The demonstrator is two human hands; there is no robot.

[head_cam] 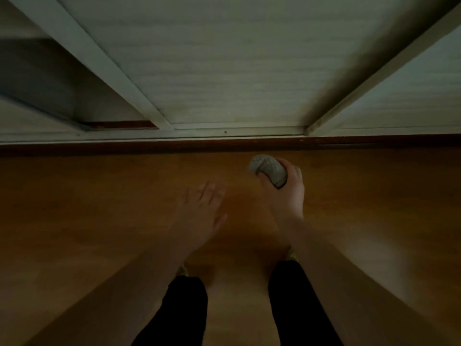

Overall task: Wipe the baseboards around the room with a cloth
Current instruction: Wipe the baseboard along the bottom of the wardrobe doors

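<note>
— How are the hands placed?
— The right hand (287,193) reaches forward and grips a bunched grey cloth (268,169), near the dark baseboard (224,143) but not touching it. The left hand (202,208) is blurred, its fingers straight and spread, holding nothing, above the wooden floor (87,208).

Bare wooden floor (99,208) lies open up to the baseboard (149,147); sliding door frames (239,132) stand directly above it
</note>
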